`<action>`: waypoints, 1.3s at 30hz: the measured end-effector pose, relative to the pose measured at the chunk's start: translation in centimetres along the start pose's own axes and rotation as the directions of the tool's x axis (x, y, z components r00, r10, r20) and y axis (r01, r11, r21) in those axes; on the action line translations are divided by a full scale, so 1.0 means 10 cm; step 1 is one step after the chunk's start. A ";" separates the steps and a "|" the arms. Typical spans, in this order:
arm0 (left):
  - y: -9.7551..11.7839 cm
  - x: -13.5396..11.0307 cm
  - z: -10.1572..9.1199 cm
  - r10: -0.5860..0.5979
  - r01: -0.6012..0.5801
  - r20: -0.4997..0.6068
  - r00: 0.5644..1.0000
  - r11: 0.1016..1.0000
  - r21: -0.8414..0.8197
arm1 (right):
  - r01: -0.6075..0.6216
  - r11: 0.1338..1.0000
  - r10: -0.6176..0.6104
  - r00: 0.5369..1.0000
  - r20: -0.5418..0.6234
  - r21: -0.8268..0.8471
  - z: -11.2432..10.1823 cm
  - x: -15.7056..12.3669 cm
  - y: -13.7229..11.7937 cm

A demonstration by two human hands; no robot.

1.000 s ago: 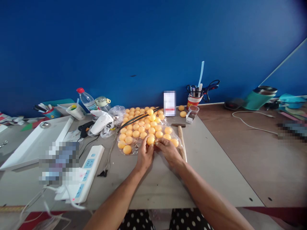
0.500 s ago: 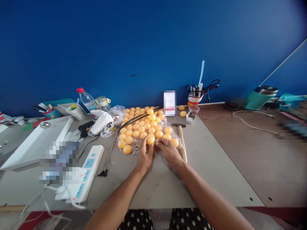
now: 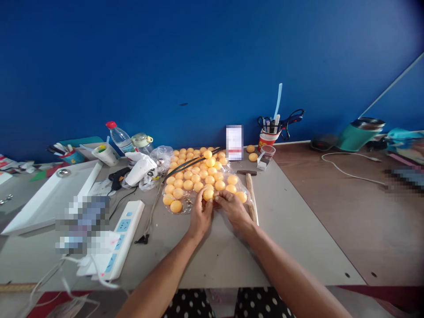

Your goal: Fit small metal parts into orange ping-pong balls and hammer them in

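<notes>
Left hand (image 3: 200,215) pinching one orange ball (image 3: 208,194) over the near edge of clear plastic (image 3: 185,211) crowded with other orange balls (image 3: 187,185); right hand (image 3: 234,211) just beside it, thumb and fingertips drawn together (cannot tell what, if anything, they grip); hammer (image 3: 250,187) lying on the bench (image 3: 291,238), right of the plastic

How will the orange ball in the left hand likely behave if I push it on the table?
The orange ball looks round, so it would probably roll readily on the flat table. Its ping-pong-like look suggests it's light for its size. Its outline looks round in the left hand, so it's probably fairly stiff.
</notes>
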State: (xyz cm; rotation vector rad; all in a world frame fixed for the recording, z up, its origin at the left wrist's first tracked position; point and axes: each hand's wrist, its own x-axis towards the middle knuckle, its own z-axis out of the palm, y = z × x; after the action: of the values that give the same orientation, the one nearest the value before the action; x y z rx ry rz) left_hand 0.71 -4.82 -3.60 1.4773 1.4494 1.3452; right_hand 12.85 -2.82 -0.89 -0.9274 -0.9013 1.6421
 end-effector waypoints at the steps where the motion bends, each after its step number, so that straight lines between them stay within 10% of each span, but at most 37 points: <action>1: 0.00 0.00 0.00 0.002 -0.002 0.000 1.000 1.000 0.004 | 0.001 1.000 -0.001 1.000 0.001 -0.001 0.00 0.00 0.00; 31: 0.08 0.01 0.01 -0.092 0.095 0.028 0.995 0.975 -0.201 | -0.034 0.998 0.037 0.998 -0.057 0.046 -0.04 0.03 0.00; 39: 0.20 0.16 0.01 -0.246 0.254 0.110 0.963 0.688 -0.680 | 0.117 0.992 -0.112 0.989 -0.095 0.049 -0.09 -0.03 -0.30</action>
State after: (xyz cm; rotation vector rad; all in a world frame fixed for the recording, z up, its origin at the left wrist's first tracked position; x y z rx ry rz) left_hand 1.11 -3.57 -1.37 0.7550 0.9181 1.4696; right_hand 14.86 -2.35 1.45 -0.8902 -0.8273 1.5071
